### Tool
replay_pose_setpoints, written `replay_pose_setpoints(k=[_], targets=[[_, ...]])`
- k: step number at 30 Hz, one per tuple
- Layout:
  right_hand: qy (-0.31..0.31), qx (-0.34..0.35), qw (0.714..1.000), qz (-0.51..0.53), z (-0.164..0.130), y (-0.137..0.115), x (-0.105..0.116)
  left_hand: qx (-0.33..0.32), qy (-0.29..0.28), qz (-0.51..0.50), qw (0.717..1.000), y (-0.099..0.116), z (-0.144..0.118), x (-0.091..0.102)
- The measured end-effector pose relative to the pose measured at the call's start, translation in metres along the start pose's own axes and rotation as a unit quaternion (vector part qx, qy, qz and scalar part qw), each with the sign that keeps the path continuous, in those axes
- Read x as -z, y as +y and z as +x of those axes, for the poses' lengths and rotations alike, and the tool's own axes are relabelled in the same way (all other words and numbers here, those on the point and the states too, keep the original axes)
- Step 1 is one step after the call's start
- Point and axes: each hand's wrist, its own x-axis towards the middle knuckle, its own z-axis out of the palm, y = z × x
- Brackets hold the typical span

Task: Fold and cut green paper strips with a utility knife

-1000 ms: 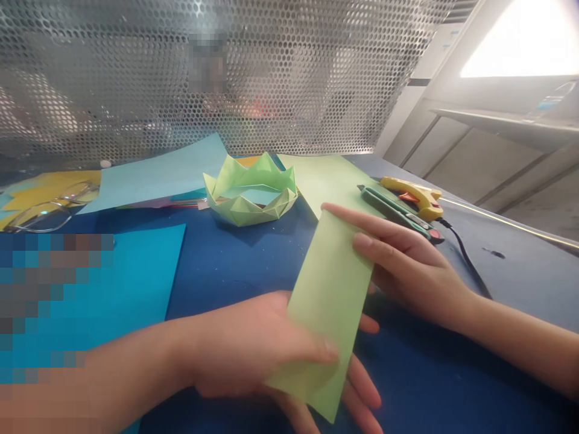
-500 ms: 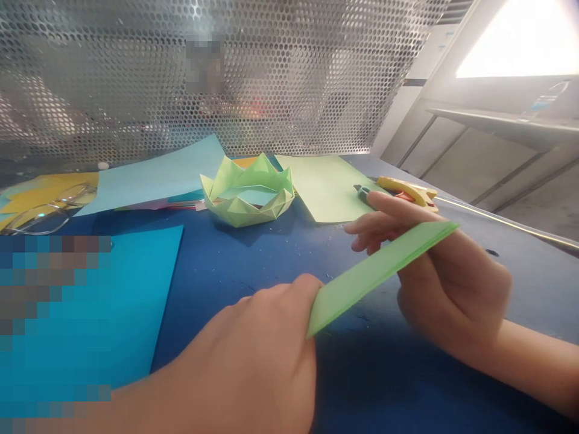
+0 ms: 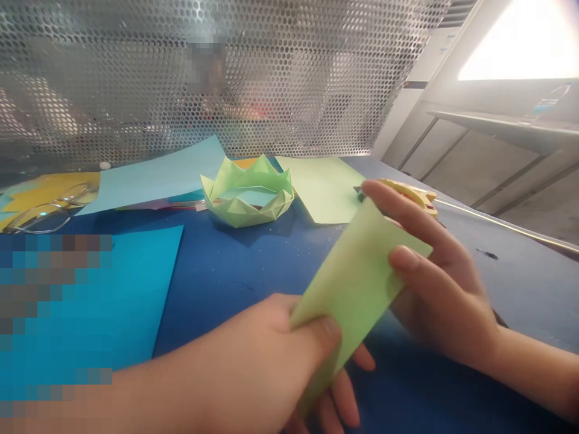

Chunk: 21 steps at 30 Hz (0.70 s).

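A folded strip of light green paper [image 3: 353, 277] is held slantwise above the blue table, its broad face turned up to me. My left hand [image 3: 289, 355] grips its lower end, thumb on top and fingers beneath. At the upper right end, my right hand [image 3: 447, 283] has its thumb on the paper's face and its other fingers behind the strip. Beyond my hands stands a green folded-paper bowl [image 3: 248, 205] with pointed petals around its rim.
A pale green sheet [image 3: 323, 187] and a yellow-handled tool [image 3: 418, 196] lie behind my right hand. Glasses [image 3: 43, 214], a light blue sheet [image 3: 158, 172] and a bright blue sheet [image 3: 145, 289] are on the left. A perforated metal panel [image 3: 289, 78] borders the table's back.
The green strip has turned from nearly edge-on to face-up. My left thumb now lies on top of it, and my right thumb has come onto its far end.
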Motion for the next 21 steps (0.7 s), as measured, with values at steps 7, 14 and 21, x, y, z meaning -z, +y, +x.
replay_pose_setpoints(k=[7,14,21], targets=[[-0.181,0.043,0.974,-0.129,0.000,-0.005,0.001,-0.035,-0.137,-0.067,0.988,-0.007,0.005,0.008],[-0.285,0.125,0.920,-0.240,-0.001,0.005,0.011,-0.051,-0.163,-0.021,0.985,-0.015,0.010,0.016],[-0.318,0.170,0.886,-0.293,0.006,0.005,0.017,-0.055,-0.149,-0.023,0.987,-0.014,0.007,0.009]])
